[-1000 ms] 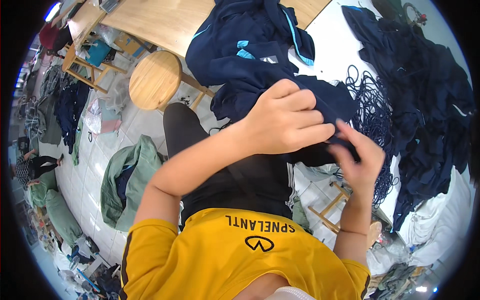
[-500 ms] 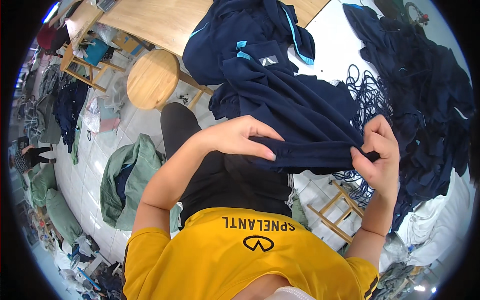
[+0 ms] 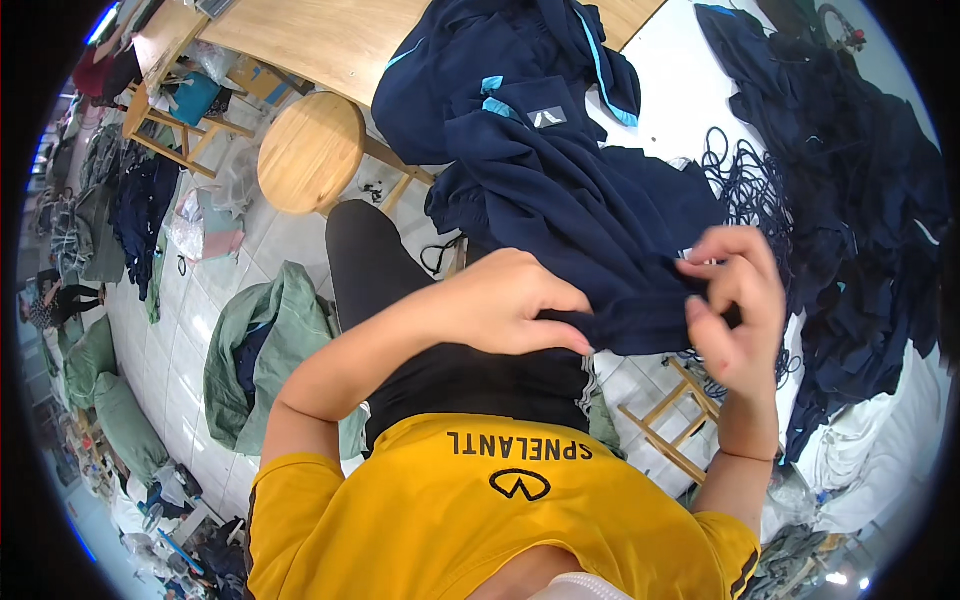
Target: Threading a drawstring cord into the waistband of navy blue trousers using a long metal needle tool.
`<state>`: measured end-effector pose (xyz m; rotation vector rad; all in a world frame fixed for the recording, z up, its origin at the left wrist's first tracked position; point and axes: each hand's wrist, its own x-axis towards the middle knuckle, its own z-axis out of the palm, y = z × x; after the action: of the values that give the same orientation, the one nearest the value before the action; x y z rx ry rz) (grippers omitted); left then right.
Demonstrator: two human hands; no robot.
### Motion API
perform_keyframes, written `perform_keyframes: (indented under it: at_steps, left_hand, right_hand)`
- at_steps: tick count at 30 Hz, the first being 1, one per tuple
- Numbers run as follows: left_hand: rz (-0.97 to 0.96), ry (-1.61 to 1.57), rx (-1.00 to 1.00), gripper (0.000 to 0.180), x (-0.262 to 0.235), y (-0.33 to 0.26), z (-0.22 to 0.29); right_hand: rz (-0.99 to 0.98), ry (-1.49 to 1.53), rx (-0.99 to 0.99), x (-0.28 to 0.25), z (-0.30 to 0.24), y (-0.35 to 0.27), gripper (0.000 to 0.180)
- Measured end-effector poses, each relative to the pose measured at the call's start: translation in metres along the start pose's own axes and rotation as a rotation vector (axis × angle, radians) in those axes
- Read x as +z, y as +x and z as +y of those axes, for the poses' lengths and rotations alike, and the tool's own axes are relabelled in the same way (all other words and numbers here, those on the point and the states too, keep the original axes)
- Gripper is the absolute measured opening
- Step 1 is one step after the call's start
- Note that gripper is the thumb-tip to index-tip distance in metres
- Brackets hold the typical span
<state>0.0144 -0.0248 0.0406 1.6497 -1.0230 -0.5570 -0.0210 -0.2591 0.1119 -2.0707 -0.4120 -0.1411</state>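
A dark navy garment (image 3: pixel 560 190) with light-blue trim and a small grey-and-white patch hangs from the table toward my lap. My left hand (image 3: pixel 525 308) pinches the near folded band of it between thumb and fingers. At the band's right end, my right hand (image 3: pixel 745 300) is curled round the cloth, its index finger and thumb tips apart. A tiny white spot, too small to name, shows by that index fingertip. Folds hide the underside of the band.
A wooden table (image 3: pixel 290 40) stands ahead, with a round wooden stool (image 3: pixel 312 152) at its left. On the right lie tangled dark cords (image 3: pixel 745 180) and a heap of navy garments (image 3: pixel 850 170). A green cloth sack (image 3: pixel 270 365) rests on the tiled floor at left.
My left hand has slid right along the band, closer to my right hand. My right index finger and thumb have parted, and the stretched band has slackened.
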Motion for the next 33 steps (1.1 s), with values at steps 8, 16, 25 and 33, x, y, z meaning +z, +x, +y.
perform_keyframes:
  at_steps: [8, 16, 25, 33]
  left_hand:
    - [0.717, 0.449, 0.14, 0.019, 0.031, -0.005, -0.01]
    - [0.803, 1.383, 0.34, 0.028, -0.116, -0.043, 0.019]
    - [0.94, 0.741, 0.506, 0.024, 0.003, 0.065, -0.01]
    - [0.088, -0.278, -0.211, 0.024, 0.011, -0.012, -0.032]
  right_hand:
    - [-0.117, -0.149, -0.068, 0.035, -0.006, 0.002, 0.081]
    - [-0.08, -0.048, 0.317, 0.014, 0.018, -0.049, 0.098]
    - [0.213, -0.389, -0.069, 0.006, -0.008, -0.004, 0.023]
    - [0.059, -0.13, 0.149, -0.021, 0.02, -0.022, 0.021]
